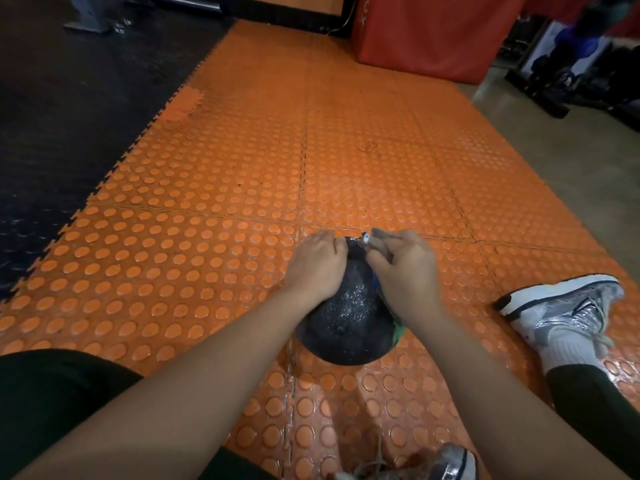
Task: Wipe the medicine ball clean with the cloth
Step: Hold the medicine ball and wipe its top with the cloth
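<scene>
A black medicine ball (349, 317) with a speckled, rough surface sits on the orange studded floor mat (214, 209), in the near middle of the scene, between the person's legs. Both hands lie on its far upper side. The left hand (317, 263) rests on the ball's upper left, its fingers curled over the top and gripping the ball. The right hand (403, 268) lies on the upper right, fingers bent round a cloth (381, 242) that it presses against the ball; a grey fold of the cloth shows at the fingertips, and a green and blue edge peeks out below the wrist on the ball's right flank. A small white and blue mark shows on the ball's top between the two hands.

Both forearms reach in from the near edge. To the right of the ball lies a silver and white sneaker (561, 306) with a white sock and a dark trouser leg; a second shoe (440, 462) shows at the near edge. A dark-clad knee (52, 400) fills the near left corner.

To the far left, the orange mat joins a black mat (69, 116) along an interlocking edge. At the far right stands a red padded block (426, 32), and beyond it dark racks (571, 64), blurred, on a bare grey floor (571, 168).
</scene>
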`<state>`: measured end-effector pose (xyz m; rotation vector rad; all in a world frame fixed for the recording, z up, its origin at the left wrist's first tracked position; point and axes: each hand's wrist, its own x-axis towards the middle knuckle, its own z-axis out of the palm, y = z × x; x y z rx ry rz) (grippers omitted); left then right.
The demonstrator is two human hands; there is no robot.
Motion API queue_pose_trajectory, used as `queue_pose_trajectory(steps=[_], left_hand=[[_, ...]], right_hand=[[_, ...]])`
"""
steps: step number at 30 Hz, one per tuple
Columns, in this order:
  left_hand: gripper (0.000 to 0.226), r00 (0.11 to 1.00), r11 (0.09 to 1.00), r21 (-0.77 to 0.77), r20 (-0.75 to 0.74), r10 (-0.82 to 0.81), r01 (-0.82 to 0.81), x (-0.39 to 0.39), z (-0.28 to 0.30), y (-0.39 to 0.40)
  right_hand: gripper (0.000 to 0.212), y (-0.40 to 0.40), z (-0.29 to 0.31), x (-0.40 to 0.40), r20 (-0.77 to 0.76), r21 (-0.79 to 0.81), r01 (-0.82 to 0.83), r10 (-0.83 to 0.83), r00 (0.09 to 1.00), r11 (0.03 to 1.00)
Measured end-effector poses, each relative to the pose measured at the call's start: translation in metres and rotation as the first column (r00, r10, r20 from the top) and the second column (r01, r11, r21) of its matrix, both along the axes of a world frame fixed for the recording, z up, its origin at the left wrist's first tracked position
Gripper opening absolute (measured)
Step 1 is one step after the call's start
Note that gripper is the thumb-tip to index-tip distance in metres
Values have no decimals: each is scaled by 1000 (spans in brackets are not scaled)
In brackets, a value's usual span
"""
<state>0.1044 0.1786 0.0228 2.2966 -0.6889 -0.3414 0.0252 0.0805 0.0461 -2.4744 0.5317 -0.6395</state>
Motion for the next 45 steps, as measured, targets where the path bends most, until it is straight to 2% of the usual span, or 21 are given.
queue_pose_trajectory(steps=[4,7,10,12,15,19,23,26,28,29,31,32,36,38,39,41,43,45], left_hand=[[44,1000,1000,-27,-7,-8,8,3,1,4],[47,999,999,-42,23,-28,29,-3,0,6],[45,999,998,-55,36,-15,17,-4,-3,5],[42,999,997,-76,26,21,-19,-1,-4,4],[40,999,995,-89,1,47,-46,3,-2,5],[39,999,994,-109,30,15,-11,-2,-2,3],[40,998,992,-117,39,46,-41,-5,-2,0],[37,998,990,-128,9,64,-62,-1,-1,4],[37,997,987,-140,-9,73,-74,1,0,7],[38,997,987,-146,-14,71,-72,2,0,7],[38,999,987,-152,-2,54,-54,-1,0,6],[38,999,987,-152,14,45,-43,-3,1,4],[38,997,990,-126,30,73,-69,-3,0,-4],[38,995,988,-126,23,95,-92,0,-1,-4],[38,994,987,-127,16,104,-101,1,-1,-2],[38,993,984,-136,-5,114,-114,3,-2,1],[37,992,979,-158,-27,123,-125,3,-4,2],[38,993,977,-177,-32,115,-119,2,-2,0]], right_hand=[[12,-1,2,-4,42,37,-102,101,994,994],[20,-19,1,9,-55,72,-30,34,998,997],[25,-23,0,17,-145,-13,50,-52,988,999],[18,-11,0,13,-62,-61,-10,6,998,998],[18,5,1,4,13,-34,-135,135,991,990],[17,-12,5,10,-18,61,-79,81,997,995],[22,-19,0,19,-98,8,7,-6,995,1000],[15,-5,0,15,-28,-39,-94,93,995,995],[9,0,3,10,26,43,-168,167,986,985],[15,-1,5,9,31,92,-179,177,984,980],[35,-8,8,11,3,140,-145,146,989,979],[38,-12,9,14,-33,128,-109,114,993,986],[42,-15,1,26,-109,53,77,-71,992,996],[35,-9,-3,26,-87,16,45,-44,995,999],[31,-6,-3,24,-81,32,3,-1,997,999],[39,-2,3,21,-37,162,-67,74,997,984],[40,-5,6,22,7,289,-86,87,996,953],[38,-9,6,25,-2,301,-59,62,998,952]])
